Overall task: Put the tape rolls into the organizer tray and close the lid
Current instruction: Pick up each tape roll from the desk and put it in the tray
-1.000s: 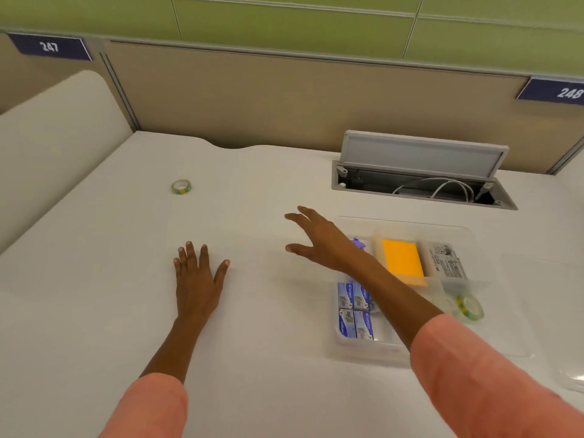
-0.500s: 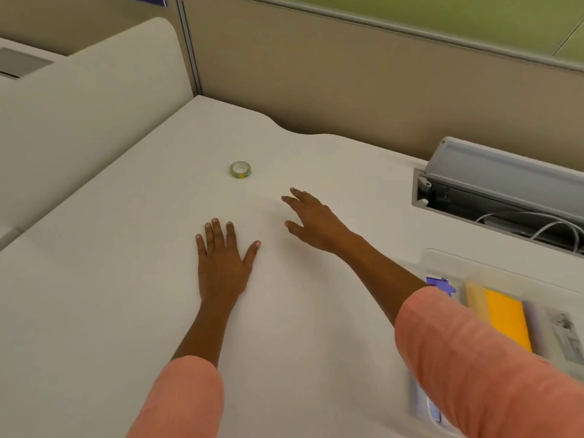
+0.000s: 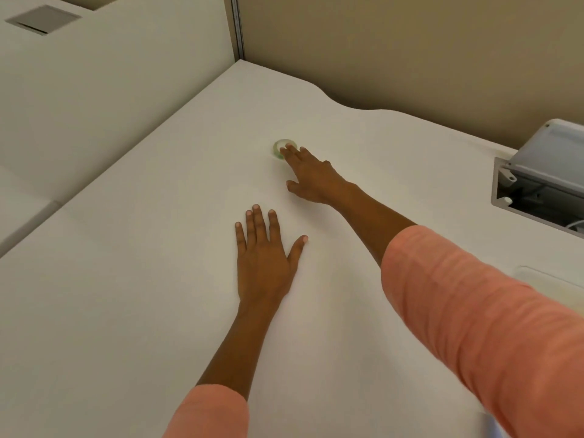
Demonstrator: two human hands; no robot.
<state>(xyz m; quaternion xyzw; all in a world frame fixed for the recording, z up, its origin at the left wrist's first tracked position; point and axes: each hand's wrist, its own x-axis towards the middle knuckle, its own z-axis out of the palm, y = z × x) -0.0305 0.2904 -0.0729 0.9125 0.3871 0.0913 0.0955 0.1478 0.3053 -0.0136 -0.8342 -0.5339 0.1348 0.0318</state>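
I count one tape roll (image 3: 282,149) in view — a small greenish ring lying flat on the white tabletop (image 3: 132,279), toward the far side, not far from where the back edge curves. The picture is a little blurred there, so I cannot read its pattern. My right hand (image 3: 311,177) is stretched out over it, palm down, and the tips of the fingers (image 3: 292,151) overlap the roll's near-right edge; they look to be touching it. The fingers are extended and spread, the thumb held apart lower down, and nothing is closed around the roll: it sits on the surface, not lifted.

My left hand (image 3: 264,257) lies flat on the tabletop nearer to me, well apart from the roll, its four fingers together and the thumb angled out to the right. It is released and holds nothing. Two salmon-pink sleeves show, one on each forearm; the right sleeve (image 3: 474,311) fills the lower right of the frame, the left sleeve (image 3: 208,412) only the bottom edge.

At the far right edge I see one grey cable box (image 3: 518,197) sunk into the tabletop with its flap raised — a bit of white cable shows inside. Just beside the right sleeve, one pale, clear plastic edge (image 3: 546,276) peeks out; I cannot tell from this view which part of the organizer tray it is. A beige partition wall (image 3: 410,52) stands behind the tabletop.
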